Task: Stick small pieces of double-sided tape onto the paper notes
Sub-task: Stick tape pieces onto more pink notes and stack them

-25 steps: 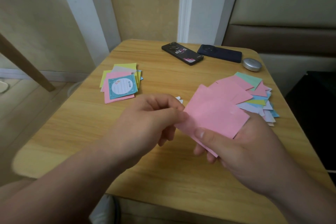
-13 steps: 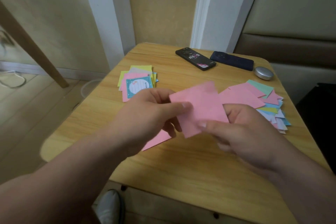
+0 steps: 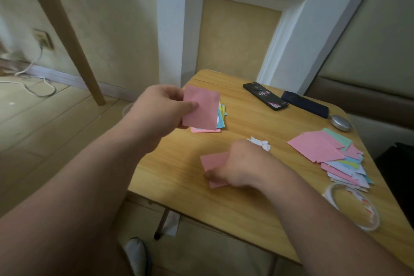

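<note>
My left hand [image 3: 160,108] pinches a pink paper note [image 3: 200,111] and holds it over the stack of coloured notes [image 3: 220,119] at the table's left side. My right hand [image 3: 240,163] lies on a second pink note [image 3: 212,162] flat on the table, thumb at its near edge; its fingers are hidden from me. A fan of pink, green and blue notes [image 3: 331,154] is spread at the right. A roll of clear double-sided tape [image 3: 351,208] sits at the near right. White backing scraps [image 3: 261,142] lie just beyond my right hand.
The small wooden table [image 3: 257,204] has its near edge close to my arms. Two dark phones [image 3: 265,99] [image 3: 304,107] and a round silver tin [image 3: 340,122] lie at the far side. A slanted wooden leg [image 3: 74,45] and cables stand on the floor to the left.
The two pink notes have been parted. My left hand carried one up and left over the left stack. My right hand went down onto the other note on the table.
</note>
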A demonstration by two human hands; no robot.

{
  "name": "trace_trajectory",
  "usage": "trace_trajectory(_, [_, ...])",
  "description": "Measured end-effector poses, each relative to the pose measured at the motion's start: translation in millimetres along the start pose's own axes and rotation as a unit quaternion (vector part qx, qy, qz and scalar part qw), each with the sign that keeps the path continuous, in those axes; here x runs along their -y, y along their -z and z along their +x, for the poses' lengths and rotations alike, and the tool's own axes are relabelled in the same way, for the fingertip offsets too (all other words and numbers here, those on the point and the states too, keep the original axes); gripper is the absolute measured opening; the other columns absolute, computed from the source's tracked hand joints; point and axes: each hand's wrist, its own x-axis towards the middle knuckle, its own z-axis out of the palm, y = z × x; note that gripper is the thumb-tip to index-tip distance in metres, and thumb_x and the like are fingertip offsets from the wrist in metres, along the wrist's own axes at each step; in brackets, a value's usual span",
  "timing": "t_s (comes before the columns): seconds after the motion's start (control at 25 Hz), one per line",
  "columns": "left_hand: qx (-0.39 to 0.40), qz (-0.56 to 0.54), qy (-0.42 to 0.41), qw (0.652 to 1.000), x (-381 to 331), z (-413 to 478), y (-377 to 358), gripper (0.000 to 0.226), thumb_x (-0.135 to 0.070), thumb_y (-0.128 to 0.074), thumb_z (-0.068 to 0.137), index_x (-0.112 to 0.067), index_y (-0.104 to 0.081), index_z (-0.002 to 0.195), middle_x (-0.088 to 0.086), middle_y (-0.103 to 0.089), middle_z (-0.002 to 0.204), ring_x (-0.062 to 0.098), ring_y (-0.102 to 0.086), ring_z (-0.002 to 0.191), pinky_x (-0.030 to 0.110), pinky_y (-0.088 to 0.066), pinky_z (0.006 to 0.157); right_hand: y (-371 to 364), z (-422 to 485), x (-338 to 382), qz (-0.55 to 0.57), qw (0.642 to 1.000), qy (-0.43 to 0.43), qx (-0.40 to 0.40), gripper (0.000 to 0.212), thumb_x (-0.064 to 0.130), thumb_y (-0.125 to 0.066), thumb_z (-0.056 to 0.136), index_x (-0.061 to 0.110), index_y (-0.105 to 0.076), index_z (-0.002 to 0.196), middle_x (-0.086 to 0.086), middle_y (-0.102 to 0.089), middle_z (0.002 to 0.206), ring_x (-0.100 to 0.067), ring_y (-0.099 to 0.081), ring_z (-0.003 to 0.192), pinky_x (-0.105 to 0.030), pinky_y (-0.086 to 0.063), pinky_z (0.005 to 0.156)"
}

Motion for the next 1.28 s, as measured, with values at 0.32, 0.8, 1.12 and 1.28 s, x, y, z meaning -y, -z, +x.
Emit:
trace_trajectory(0.32, [0.008,-0.001,0.001,1.000,1.9,-1.1,0.6,0.004,-0.016,-0.068,0.092,-0.016,-0.072,0.090,0.006,-0.075,0.087,0.023,-0.071,0.079,0.040,-0.060,0.073,15.9,-10.1,8.5,-0.066,0.995,-0.037,0.060,0.066,0.055,-0.084,0.062,0.012,-0.057,0.104,-0.001,-0.059,0.086,-0.018,-0.059,0.073,-0.027,-0.045,0.056])
trace_trajectory(0.8, [0.061,0.046,0.036,0.996,17.7,-31.2,-49.5,0.008,-0.016,-0.071,0.086,-0.012,-0.072,0.079,0.008,-0.074,0.087,0.018,-0.069,0.074,0.035,-0.059,0.067,49.8,-54.7,-102.8,0.240,0.957,0.142,-0.079,0.006,0.032,-0.078,0.082,0.028,-0.075,0.085,0.013,-0.072,0.081,0.000,-0.066,0.075,-0.018,-0.050,0.063])
trace_trajectory(1.12, [0.147,-0.128,0.062,0.979,6.9,-53.4,-148.9,0.012,0.001,-0.072,0.085,-0.007,-0.070,0.093,0.019,-0.073,0.086,0.027,-0.071,0.073,0.038,-0.058,0.068,42.2,-84.0,-171.0,0.691,0.712,0.118,0.026,0.036,0.017,-0.093,0.058,0.010,-0.077,0.089,-0.017,-0.073,0.090,-0.025,-0.070,0.076,-0.034,-0.057,0.058])
trace_trajectory(1.28, [0.167,-0.126,0.008,0.978,1.2,-62.4,-167.2,0.012,-0.001,-0.071,0.087,-0.008,-0.071,0.096,0.012,-0.076,0.085,0.021,-0.070,0.069,0.033,-0.055,0.065,33.3,-74.7,-165.0,0.616,0.781,0.039,-0.094,0.020,0.032,-0.068,0.079,0.028,-0.078,0.096,-0.005,-0.077,0.088,-0.020,-0.072,0.077,-0.045,-0.056,0.068])
